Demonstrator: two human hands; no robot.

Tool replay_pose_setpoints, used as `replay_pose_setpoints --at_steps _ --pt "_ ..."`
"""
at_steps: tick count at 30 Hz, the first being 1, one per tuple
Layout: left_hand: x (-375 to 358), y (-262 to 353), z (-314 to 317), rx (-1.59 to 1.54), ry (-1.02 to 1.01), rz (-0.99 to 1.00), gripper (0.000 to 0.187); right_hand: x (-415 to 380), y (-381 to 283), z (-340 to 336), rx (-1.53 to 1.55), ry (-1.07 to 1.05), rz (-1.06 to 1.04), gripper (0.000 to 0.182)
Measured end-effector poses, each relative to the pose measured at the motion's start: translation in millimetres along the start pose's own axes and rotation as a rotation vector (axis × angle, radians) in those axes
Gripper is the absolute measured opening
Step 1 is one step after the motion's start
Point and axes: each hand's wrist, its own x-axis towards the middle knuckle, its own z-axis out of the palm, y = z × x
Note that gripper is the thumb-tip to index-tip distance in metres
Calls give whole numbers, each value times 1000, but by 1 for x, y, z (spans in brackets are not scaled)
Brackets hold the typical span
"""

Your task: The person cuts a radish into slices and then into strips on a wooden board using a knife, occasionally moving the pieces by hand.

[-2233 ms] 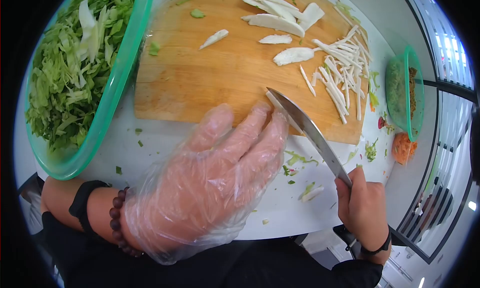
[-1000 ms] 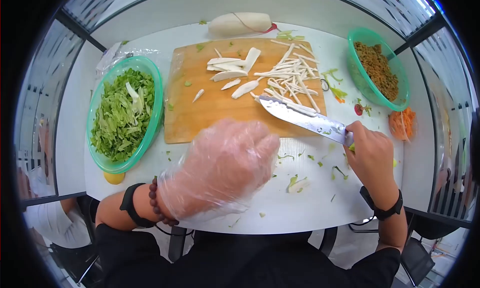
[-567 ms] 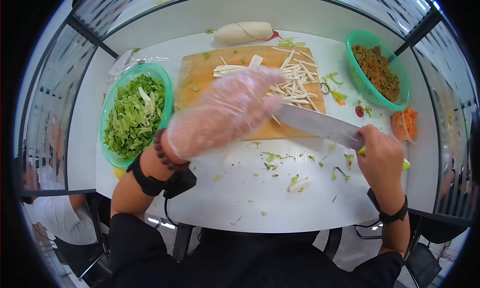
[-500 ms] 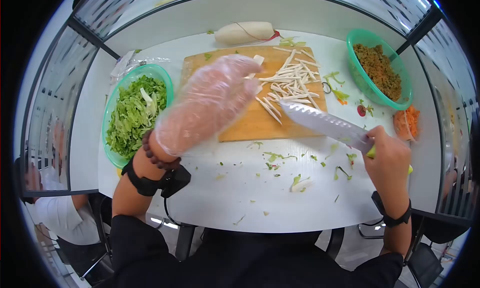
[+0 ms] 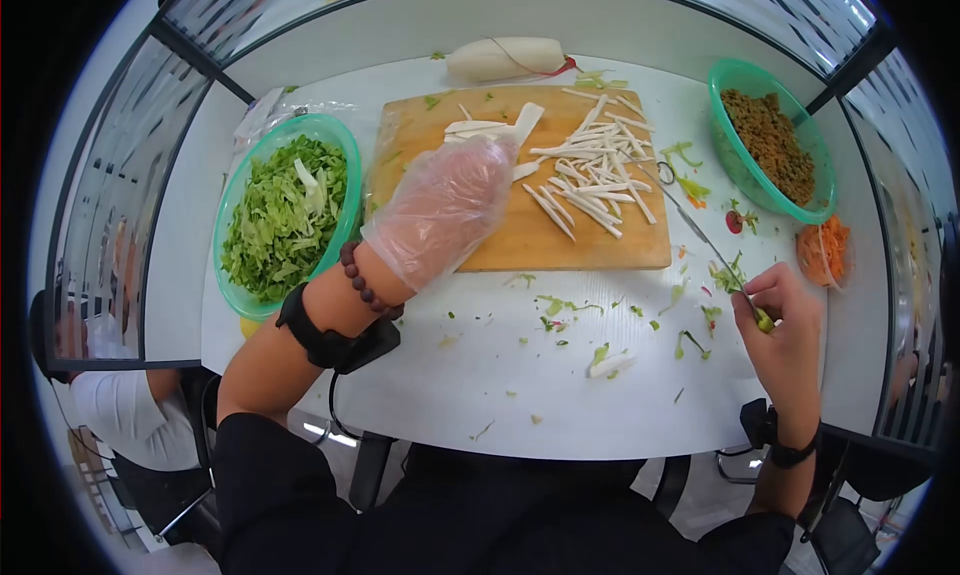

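My left hand (image 5: 450, 205), in a clear plastic glove, is over the left part of the wooden cutting board (image 5: 560, 258). Its fingers are drawn together on white radish slices (image 5: 527, 123), which stick out past the fingertips; the fingertips are partly hidden. To the right lies a loose heap of white radish strips (image 5: 600, 160). My bare right hand (image 5: 785, 325) is closed around the green handle of a kitchen knife (image 5: 705, 237). The blade is seen almost edge-on, its tip near the board's right edge beside the strips.
A green basket (image 5: 352, 200) of chopped greens stands left; another green basket (image 5: 722, 140) with a brown crumbly filling stands back right. Near it is a bag of shredded carrot (image 5: 822, 253). A whole white radish (image 5: 505, 60) lies behind the board. Vegetable scraps (image 5: 610, 363) litter the front table.
My left hand has drawn its fingers together over the slices. My right hand has turned the knife from showing its broad side to nearly edge-on, its tip moving right, away from the strips.
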Motion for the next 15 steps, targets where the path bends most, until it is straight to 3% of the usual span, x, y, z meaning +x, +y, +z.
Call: replay_pose_setpoints --at_steps 2,3,7,10,15 --pt "-1 -3 5 -21 25 -12 18 -1 2 2 -3 -11 -13 17" --pt "1 -3 2 161 102 88 20 -1 4 3 -4 -16 -20 17" --pt "-9 28 -38 -208 -14 -319 24 -3 2 2 -43 -30 1 18" --pt "-33 32 -45 -288 -255 -397 26 -6 3 5 4 -23 26 18" --pt "-46 32 -49 -203 -265 -251 31 -5 -1 11 17 -100 33 17"
